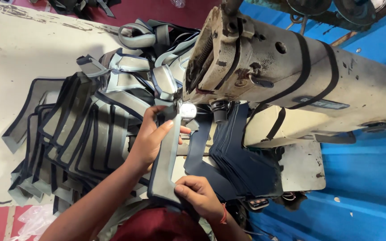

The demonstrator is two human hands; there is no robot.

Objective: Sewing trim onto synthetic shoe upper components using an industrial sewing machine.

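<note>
Head view is showing a grey pad piece [166, 156] with dark blue edging going under the needle end of the old sewing machine [264, 76]. Left hand [150, 138] is pinching its upper part, just below the machine head. Right hand [197, 194] is gripping its lower end, farther below the machine. Left of the machine, a big pile of edged pieces [77, 134] is lying on the counter [18, 49], looking finished. Under the machine arm, a stack of dark blue cloth [242, 156] is waiting, so more work looks left.
</note>
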